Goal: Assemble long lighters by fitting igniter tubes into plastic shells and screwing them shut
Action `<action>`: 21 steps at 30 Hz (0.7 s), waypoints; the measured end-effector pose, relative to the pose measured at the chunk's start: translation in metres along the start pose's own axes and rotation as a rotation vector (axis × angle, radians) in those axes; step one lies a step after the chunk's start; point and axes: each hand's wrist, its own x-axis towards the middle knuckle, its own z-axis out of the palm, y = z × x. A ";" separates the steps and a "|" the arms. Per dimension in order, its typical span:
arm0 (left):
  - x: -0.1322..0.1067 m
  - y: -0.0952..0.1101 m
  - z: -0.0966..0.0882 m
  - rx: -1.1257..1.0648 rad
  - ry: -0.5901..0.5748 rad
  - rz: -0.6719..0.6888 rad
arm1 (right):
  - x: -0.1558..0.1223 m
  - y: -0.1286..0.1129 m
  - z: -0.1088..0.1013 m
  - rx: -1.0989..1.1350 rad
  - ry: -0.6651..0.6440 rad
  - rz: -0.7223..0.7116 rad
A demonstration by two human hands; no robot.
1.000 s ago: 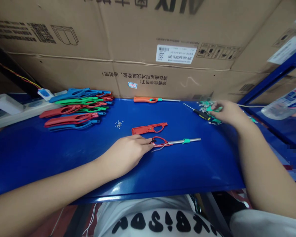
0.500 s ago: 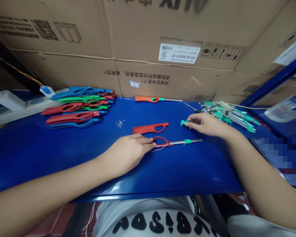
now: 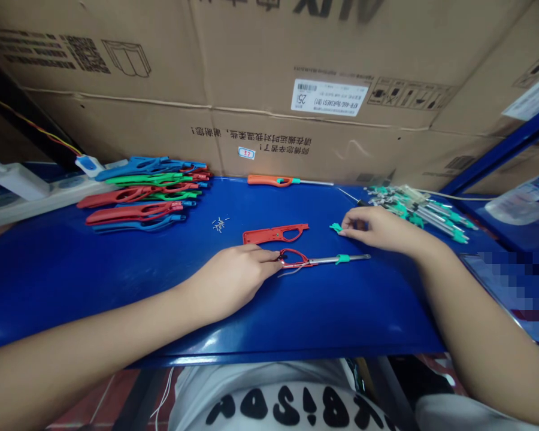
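My left hand (image 3: pixel 240 272) is closed on the handle end of a red lighter half-shell (image 3: pixel 300 258) lying on the blue table, and covers much of it. From that shell a metal tube (image 3: pixel 358 257) points right, with a green collar (image 3: pixel 342 258) around it; a thin wire hangs by the loop. Between thumb and fingertips, my right hand (image 3: pixel 366 224) pinches a small green plastic piece (image 3: pixel 336 228) just above the tabletop. The other red half-shell (image 3: pixel 276 234) lies just behind the left hand, its inner side up.
Small screws (image 3: pixel 218 224) lie left of centre. Stacked coloured shells (image 3: pixel 139 194) are at the left beside a power strip (image 3: pixel 67 194). An orange lighter (image 3: pixel 269 180) and a screwdriver (image 3: pixel 351 196) lie near the cardboard (image 3: pixel 251 108). Metal tubes with green parts (image 3: pixel 424 209) are piled right.
The green piece has turned slightly in my right hand's fingertips. My left hand stays on the red half-shell. The whole view has shifted a little.
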 end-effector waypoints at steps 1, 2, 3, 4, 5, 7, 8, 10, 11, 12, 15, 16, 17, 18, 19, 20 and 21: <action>0.000 0.000 0.000 -0.005 0.001 -0.004 | 0.000 -0.004 0.001 0.010 0.021 -0.018; 0.001 0.001 -0.001 -0.012 0.000 -0.010 | 0.000 -0.009 0.003 0.022 0.046 -0.042; 0.001 0.002 -0.001 -0.017 -0.002 -0.017 | 0.000 -0.015 0.006 0.035 0.069 -0.072; 0.001 0.002 -0.002 -0.023 -0.004 -0.024 | 0.000 -0.023 0.010 0.050 0.088 -0.110; 0.001 0.003 -0.002 -0.029 -0.006 -0.032 | 0.000 -0.031 0.014 0.067 0.093 -0.155; 0.002 0.004 -0.002 -0.037 -0.008 -0.052 | 0.000 -0.046 0.024 0.098 0.046 -0.250; 0.002 0.005 -0.002 -0.039 -0.008 -0.062 | 0.000 -0.052 0.029 0.102 0.009 -0.293; 0.002 0.005 -0.002 -0.040 -0.013 -0.077 | -0.001 -0.061 0.037 0.098 -0.036 -0.345; 0.002 0.006 -0.002 -0.037 -0.015 -0.080 | -0.001 -0.064 0.040 0.095 -0.040 -0.356; 0.002 0.006 -0.002 -0.032 -0.017 -0.080 | -0.001 -0.065 0.042 0.096 -0.032 -0.360; 0.002 0.006 -0.002 -0.020 -0.022 -0.075 | -0.002 -0.066 0.047 0.100 -0.017 -0.372; 0.002 0.006 -0.002 -0.018 -0.025 -0.074 | -0.002 -0.067 0.048 0.089 -0.016 -0.376; 0.003 0.006 -0.002 -0.016 -0.029 -0.075 | -0.002 -0.067 0.048 0.068 -0.015 -0.380; 0.003 0.006 -0.002 -0.014 -0.032 -0.078 | -0.002 -0.068 0.048 0.038 -0.017 -0.383; 0.003 0.006 -0.002 -0.011 -0.035 -0.081 | -0.002 -0.069 0.049 -0.003 -0.018 -0.387; 0.003 0.006 -0.002 -0.010 -0.036 -0.083 | -0.003 -0.070 0.048 -0.052 -0.018 -0.391; 0.003 0.006 -0.002 -0.009 -0.035 -0.085 | -0.003 -0.070 0.048 -0.106 -0.016 -0.396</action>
